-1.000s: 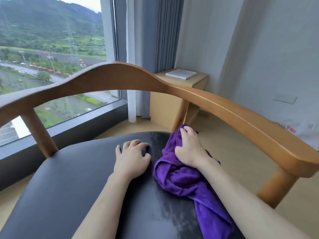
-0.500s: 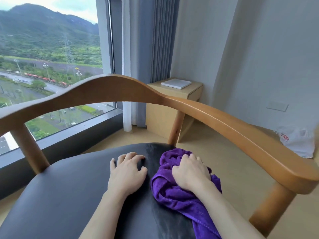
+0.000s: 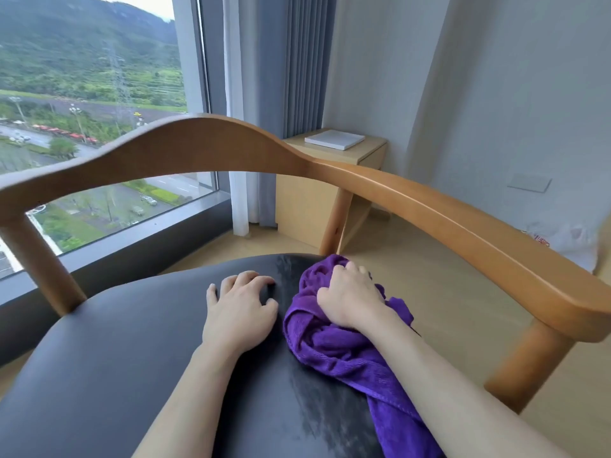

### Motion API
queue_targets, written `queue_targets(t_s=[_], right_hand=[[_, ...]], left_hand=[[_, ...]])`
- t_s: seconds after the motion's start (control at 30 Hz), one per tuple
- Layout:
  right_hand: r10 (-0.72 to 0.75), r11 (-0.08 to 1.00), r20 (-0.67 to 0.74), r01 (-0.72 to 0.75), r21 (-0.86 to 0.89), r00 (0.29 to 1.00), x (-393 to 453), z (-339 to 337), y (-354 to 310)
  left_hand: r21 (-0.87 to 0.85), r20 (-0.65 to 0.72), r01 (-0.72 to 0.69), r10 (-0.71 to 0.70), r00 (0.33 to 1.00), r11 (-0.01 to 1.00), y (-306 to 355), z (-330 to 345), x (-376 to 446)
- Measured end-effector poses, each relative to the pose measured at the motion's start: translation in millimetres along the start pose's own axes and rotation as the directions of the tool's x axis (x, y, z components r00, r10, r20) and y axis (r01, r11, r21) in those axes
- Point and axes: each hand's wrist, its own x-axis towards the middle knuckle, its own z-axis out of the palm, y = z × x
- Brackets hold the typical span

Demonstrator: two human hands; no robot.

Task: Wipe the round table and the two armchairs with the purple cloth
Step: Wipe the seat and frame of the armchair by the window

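Right hand (image 3: pixel 350 297) clenched on the bunched purple cloth (image 3: pixel 334 345), fingers curled into the wad, pressing it to the black seat (image 3: pixel 99 358) near the seat's far right edge; cloth's loose tail runs back under the right forearm toward the camera, off the bottom of the frame. Left hand (image 3: pixel 238 312) grips nothing; palm down on the seat just beside the cloth, fingertips bent and planted on the leather, thumb close to the cloth's fold but apart from it. Dull damp streak on the seat between the hands, running forward to the seat's back edge and back toward the camera (sheen differs from the dry leather at left). Armchair's curved wooden rail (image 3: pixel 211 150) arcs over the seat, back to right armrest; right rear post rises just behind the cloth. Beyond: pale wooden side cabinet (image 3: pixel 307 200) in the corner, white flat box (image 3: pixel 334 139) on top; grey curtain (image 3: pixel 297 61) and window (image 3: pixel 92 94) with green hills, road and parked cars far below; white bag (image 3: pixel 568 239) on the floor at right, partly blurred.
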Motion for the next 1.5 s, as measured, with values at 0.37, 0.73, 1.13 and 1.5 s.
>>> queue_targets(t_s=[0.37, 0.73, 1.13, 1.5], right_hand=[[-0.247, 0.947, -0.204, 0.281, 0.158, 0.947, 12.6, -1.1, -8.7], [-0.125, 0.973, 0.038, 0.13, -0.193, 0.991, -28.2, -7.7, 4.9], [-0.457, 0.879, -0.104, 0.466, 0.097, 0.883, 7.4, 2.5, -14.3], [-0.491, 0.831, 0.193, 0.391, 0.395, 0.849, 15.5, 0.4, -7.8]], left_hand=[[-0.026, -0.002, -0.002, 0.002, 1.0, 1.0, -0.3, -0.6, 1.6], [-0.038, 0.004, -0.011, 0.011, 1.0, 0.999, -4.7, -2.8, 1.9], [-0.036, -0.025, 0.025, -0.026, 0.999, 0.999, 3.8, -6.8, -1.1], [-0.125, -0.084, 0.152, -0.163, 0.983, 0.981, 6.9, -15.3, -3.2]])
